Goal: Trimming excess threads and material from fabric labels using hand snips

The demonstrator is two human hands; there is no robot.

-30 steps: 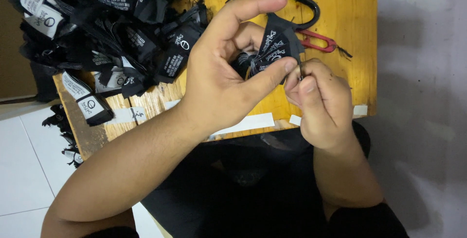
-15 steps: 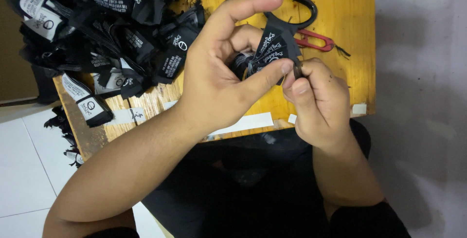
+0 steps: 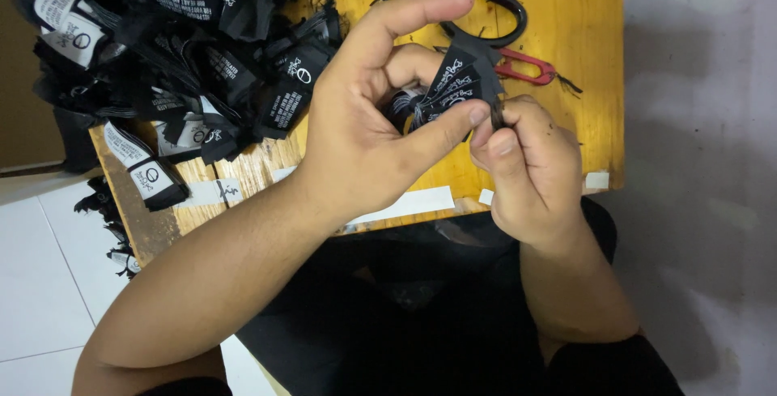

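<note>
Small stack of black woven labels (image 3: 455, 88) pinched between both hands above the table.

The left hand (image 3: 364, 129) clamps the stack between thumb and fingers; the right hand (image 3: 530, 169) is curled closed, pinching its edge. Beneath them lies the yellow wooden table (image 3: 579, 56), with red-and-black scissors (image 3: 502, 40) just behind and a heap of black labels (image 3: 170, 56) piled to the left.
</note>
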